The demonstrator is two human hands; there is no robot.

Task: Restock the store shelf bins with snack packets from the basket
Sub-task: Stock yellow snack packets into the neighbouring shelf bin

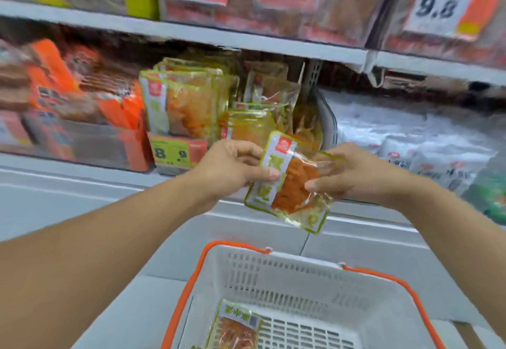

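Store shelving fills the background, where both the left hand [232, 165] and right hand [353, 173] pinch a yellow-green snack packet [293, 181] above the white basket [287, 274]; best slid upright behind the matching packets [189, 105] in their bin, label forward.

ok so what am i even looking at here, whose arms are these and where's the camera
There is no machine here. The camera sits on a person's head, looking forward and down, so the two bare arms are their own. The left hand and right hand together hold one snack packet, green-edged with orange food inside, each pinching a side. Behind it, a shelf bin holds matching packets. Below stands a white basket with orange handles, with another packet lying inside.
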